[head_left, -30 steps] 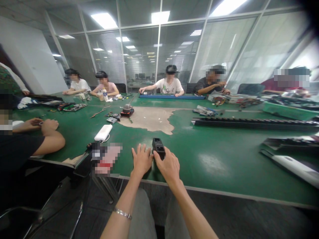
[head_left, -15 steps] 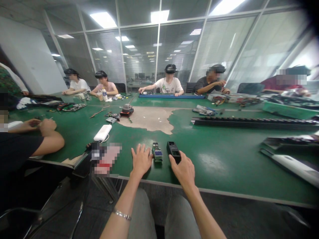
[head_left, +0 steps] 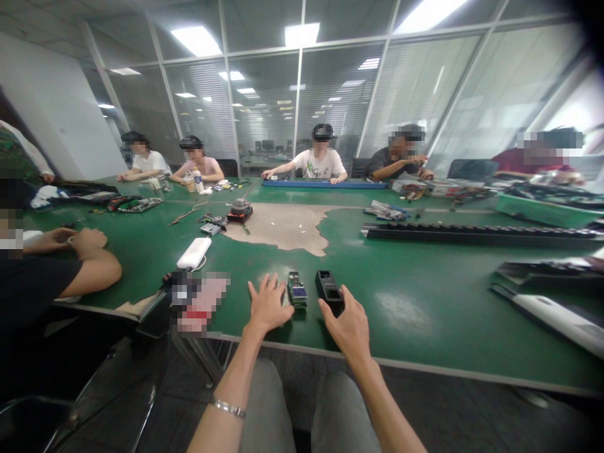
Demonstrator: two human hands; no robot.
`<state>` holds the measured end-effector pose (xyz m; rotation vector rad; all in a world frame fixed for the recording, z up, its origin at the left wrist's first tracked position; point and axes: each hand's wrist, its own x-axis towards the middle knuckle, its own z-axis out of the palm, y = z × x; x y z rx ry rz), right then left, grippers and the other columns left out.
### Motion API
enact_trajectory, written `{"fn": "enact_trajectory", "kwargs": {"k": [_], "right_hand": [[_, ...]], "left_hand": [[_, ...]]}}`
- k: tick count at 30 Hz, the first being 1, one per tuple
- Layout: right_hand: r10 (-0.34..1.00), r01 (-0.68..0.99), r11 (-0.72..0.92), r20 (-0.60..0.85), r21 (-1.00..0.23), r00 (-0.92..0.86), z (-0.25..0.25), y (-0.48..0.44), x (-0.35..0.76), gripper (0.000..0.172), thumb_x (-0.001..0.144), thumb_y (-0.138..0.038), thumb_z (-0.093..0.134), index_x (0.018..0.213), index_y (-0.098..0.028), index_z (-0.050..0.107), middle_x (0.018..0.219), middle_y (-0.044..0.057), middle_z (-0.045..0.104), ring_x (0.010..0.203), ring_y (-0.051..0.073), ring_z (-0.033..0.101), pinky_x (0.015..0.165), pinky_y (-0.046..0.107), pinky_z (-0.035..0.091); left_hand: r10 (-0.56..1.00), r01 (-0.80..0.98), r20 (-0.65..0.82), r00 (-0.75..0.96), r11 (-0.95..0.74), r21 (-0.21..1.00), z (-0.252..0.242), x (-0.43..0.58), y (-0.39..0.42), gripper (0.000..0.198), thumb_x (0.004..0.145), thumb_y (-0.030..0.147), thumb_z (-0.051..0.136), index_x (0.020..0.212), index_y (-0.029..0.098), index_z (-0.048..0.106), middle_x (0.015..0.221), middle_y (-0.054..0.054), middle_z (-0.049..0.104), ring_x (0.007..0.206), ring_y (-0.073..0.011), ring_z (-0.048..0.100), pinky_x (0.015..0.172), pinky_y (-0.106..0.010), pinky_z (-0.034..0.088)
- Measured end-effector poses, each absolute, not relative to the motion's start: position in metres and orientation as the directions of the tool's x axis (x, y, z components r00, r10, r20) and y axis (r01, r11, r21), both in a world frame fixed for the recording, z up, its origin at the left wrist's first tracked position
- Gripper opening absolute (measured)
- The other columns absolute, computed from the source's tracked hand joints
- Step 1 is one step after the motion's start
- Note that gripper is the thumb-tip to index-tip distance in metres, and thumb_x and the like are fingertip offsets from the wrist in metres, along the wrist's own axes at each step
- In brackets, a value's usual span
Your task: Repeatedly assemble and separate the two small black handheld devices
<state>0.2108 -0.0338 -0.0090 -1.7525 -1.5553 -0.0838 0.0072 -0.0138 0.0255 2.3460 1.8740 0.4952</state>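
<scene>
A small green circuit board assembly with a blue-violet screen [head_left: 299, 292] lies on the green table in front of me. Just left of it, my left hand [head_left: 270, 306] is open with fingers spread, its thumb near the board's lower edge. To the right of the board rests a black plastic casing with cut-out windows [head_left: 326, 284]. My right hand [head_left: 352, 321] curves loosely around the casing's near end, thumb and fingers apart on either side. Part of that end is hidden by the hand; whether the fingertips touch it is hard to see.
A white power strip [head_left: 194, 253] and a blurred pink item [head_left: 204, 302] lie to the left. Beyond is a bare brown patch [head_left: 283, 229] with a black-and-red device [head_left: 240, 211]. Long black rails [head_left: 472, 234] and a white panel [head_left: 557, 318] lie right. Several people sit around the table.
My right thumb and fingers have loosened around the black casing. My left thumb has moved out toward the circuit board's near end. Both parts stay in about the same place.
</scene>
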Motion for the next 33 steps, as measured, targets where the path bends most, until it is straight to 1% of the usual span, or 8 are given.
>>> {"fn": "enact_trajectory", "kwargs": {"k": [5,8,12,15,18,23,29,33], "right_hand": [[0.839,0.881,0.034,0.492,-0.472,0.231,-0.008,-0.035,0.211,0.062,0.083,-0.051,0.048,0.128,-0.008,0.048,0.114,0.016,0.062,0.105,0.028,0.057,0.092,0.040,0.041],[0.846,0.876,0.040,0.482,-0.481,0.226,-0.003,-0.037,0.211,0.058,0.084,-0.049,0.048,0.126,-0.009,0.050,0.110,0.015,0.064,0.101,0.027,0.059,0.090,0.038,0.042],[0.842,0.818,0.048,0.464,-0.573,0.275,0.011,-0.042,0.205,0.052,0.083,-0.050,0.049,0.121,-0.015,0.055,0.110,0.012,0.065,0.100,0.025,0.060,0.089,0.036,0.043],[0.826,0.752,0.065,0.458,-0.656,0.328,0.027,-0.047,0.195,0.053,0.082,-0.054,0.050,0.120,-0.018,0.056,0.111,0.009,0.065,0.103,0.024,0.060,0.089,0.035,0.043],[0.823,0.729,0.114,0.475,-0.675,0.312,0.039,-0.049,0.180,0.056,0.081,-0.055,0.050,0.121,-0.017,0.056,0.114,0.010,0.064,0.105,0.025,0.059,0.091,0.035,0.042],[0.840,0.781,0.150,0.495,-0.607,0.223,0.046,-0.042,0.159,0.052,0.083,-0.052,0.049,0.119,-0.016,0.057,0.110,0.012,0.065,0.102,0.024,0.060,0.090,0.034,0.042],[0.859,0.861,0.080,0.473,-0.502,0.196,0.053,-0.037,0.143,0.046,0.084,-0.048,0.050,0.117,-0.017,0.056,0.101,0.011,0.067,0.094,0.023,0.062,0.081,0.031,0.041],[0.867,0.909,0.059,0.473,-0.412,0.158,0.061,-0.038,0.133,0.045,0.085,-0.048,0.049,0.116,-0.016,0.055,0.098,0.011,0.067,0.092,0.023,0.061,0.079,0.030,0.039]], "left_hand": [[0.963,0.926,0.149,0.226,-0.260,0.274,0.028,0.004,-0.015,0.069,0.071,0.046,0.058,0.136,0.028,0.043,0.153,-0.008,0.027,0.140,-0.0352,0.018,0.106,-0.069,0.004],[0.953,0.916,0.145,0.265,-0.295,0.270,0.027,0.001,-0.015,0.073,0.070,0.055,0.059,0.136,0.027,0.043,0.152,-0.010,0.027,0.140,-0.0348,0.019,0.106,-0.069,0.002],[0.948,0.909,0.143,0.284,-0.313,0.274,0.024,-0.001,-0.014,0.083,0.068,0.069,0.056,0.137,0.026,0.041,0.151,-0.011,0.031,0.139,-0.0351,0.021,0.107,-0.069,0.000],[0.951,0.913,0.141,0.275,-0.304,0.272,0.023,-0.002,-0.014,0.082,0.068,0.070,0.056,0.137,0.028,0.040,0.151,-0.010,0.031,0.139,-0.0347,0.022,0.107,-0.068,0.000],[0.955,0.917,0.137,0.264,-0.292,0.273,0.023,-0.002,-0.014,0.080,0.069,0.069,0.057,0.136,0.029,0.041,0.151,-0.009,0.031,0.140,-0.0339,0.021,0.108,-0.068,0.000],[0.951,0.911,0.156,0.267,-0.302,0.280,0.021,-0.003,-0.014,0.074,0.070,0.067,0.058,0.135,0.032,0.043,0.150,-0.007,0.033,0.139,-0.0334,0.022,0.107,-0.069,0.001],[0.945,0.899,0.181,0.272,-0.317,0.302,0.018,-0.005,-0.013,0.070,0.072,0.064,0.059,0.133,0.035,0.044,0.148,-0.007,0.036,0.139,-0.0327,0.023,0.107,-0.069,0.002],[0.946,0.899,0.183,0.267,-0.313,0.307,0.019,-0.004,-0.015,0.064,0.073,0.059,0.060,0.131,0.036,0.045,0.148,-0.005,0.036,0.138,-0.0326,0.024,0.107,-0.069,0.003]]}}
